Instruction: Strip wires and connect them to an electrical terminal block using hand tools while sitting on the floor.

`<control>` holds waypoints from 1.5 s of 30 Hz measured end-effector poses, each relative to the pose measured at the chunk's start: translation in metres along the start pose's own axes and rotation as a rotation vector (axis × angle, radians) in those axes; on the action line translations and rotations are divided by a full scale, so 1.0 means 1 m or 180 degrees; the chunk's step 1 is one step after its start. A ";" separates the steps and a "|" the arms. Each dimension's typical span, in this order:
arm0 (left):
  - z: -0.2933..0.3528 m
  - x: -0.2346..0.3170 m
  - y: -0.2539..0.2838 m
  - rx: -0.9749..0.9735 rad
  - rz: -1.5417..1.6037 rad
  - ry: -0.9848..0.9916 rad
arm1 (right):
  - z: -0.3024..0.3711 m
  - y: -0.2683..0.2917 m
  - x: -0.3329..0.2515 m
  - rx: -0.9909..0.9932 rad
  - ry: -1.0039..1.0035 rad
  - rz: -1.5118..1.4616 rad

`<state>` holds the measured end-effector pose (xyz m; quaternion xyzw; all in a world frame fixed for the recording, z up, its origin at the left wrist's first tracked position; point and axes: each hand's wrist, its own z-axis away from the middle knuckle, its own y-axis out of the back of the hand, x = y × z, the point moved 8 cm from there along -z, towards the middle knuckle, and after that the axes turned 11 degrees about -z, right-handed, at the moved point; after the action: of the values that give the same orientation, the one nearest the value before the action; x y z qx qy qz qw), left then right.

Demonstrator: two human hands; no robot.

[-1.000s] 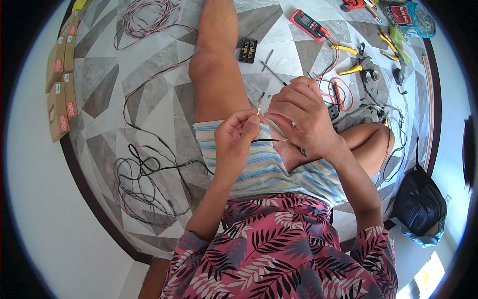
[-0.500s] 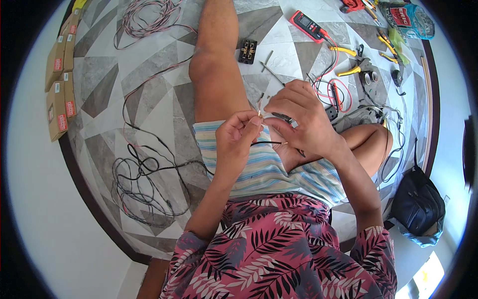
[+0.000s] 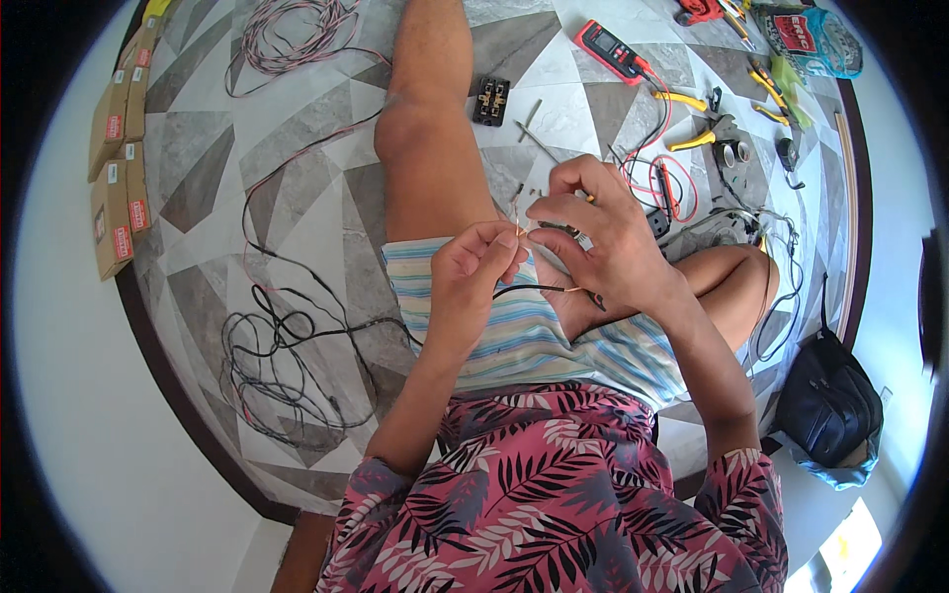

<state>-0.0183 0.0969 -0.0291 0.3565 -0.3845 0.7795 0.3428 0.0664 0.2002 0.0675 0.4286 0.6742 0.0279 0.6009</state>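
My left hand (image 3: 477,265) is closed, thumb and forefinger pinching an electrical wire whose bare, copper-coloured strands (image 3: 521,230) stick out at the fingertips. Close beside them, the thumb and fingers of my right hand (image 3: 611,242) are curled just right of the strands. A dark hand tool (image 3: 560,230) is tucked in the right palm; its kind is mostly hidden. Below the hands a black cable (image 3: 529,288) runs from under the left hand toward the right palm, with a bare coppery end there. The hands are above my lap.
A black socket block (image 3: 491,102) lies beyond my knee. Farther right are a red multimeter (image 3: 610,51), its probe leads (image 3: 669,188), and yellow-handled tools (image 3: 692,141). Tangled cable (image 3: 287,381) and a coiled wire (image 3: 292,40) lie at left, cardboard boxes (image 3: 114,212) along the wall.
The right fingers have lifted and opened slightly away from the bare strands. The black cable below has shifted a little, while the left hand keeps its pinch.
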 end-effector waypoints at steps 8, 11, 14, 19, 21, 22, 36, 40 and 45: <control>0.001 0.001 0.002 0.0066 -0.0099 -0.0073 | 0.009 -0.003 0.025 0.0013 -0.1074 -0.0771; 0.002 0.005 -0.002 0.0019 -0.0242 -0.0261 | 0.023 -0.013 0.049 0.0200 -0.1947 -0.2001; 0.002 0.007 -0.004 0.0012 -0.0323 -0.0409 | 0.031 -0.032 0.050 -0.0013 -0.2428 -0.3003; 0.002 0.006 -0.002 0.0144 -0.0352 -0.0494 | 0.034 -0.033 0.049 0.0268 -0.2593 -0.2884; 0.003 0.006 -0.002 0.0249 -0.0352 -0.0516 | 0.036 -0.035 0.049 0.0348 -0.2550 -0.2865; 0.002 0.005 -0.002 0.0287 -0.0285 -0.0469 | 0.037 -0.035 0.050 0.0429 -0.2507 -0.2843; 0.001 0.002 -0.005 0.0111 -0.0266 -0.0375 | 0.037 -0.039 0.045 0.0514 -0.2028 -0.2691; 0.001 0.001 -0.006 0.0261 -0.0099 -0.0335 | 0.037 -0.040 0.043 0.0642 -0.1918 -0.2779; 0.002 0.002 -0.004 0.0274 -0.0181 -0.0366 | 0.039 -0.043 0.047 0.0708 -0.2028 -0.2869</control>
<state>-0.0157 0.0973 -0.0252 0.4258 -0.3595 0.7635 0.3264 0.0796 0.1825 -0.0039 0.1462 0.5747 -0.4335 0.6785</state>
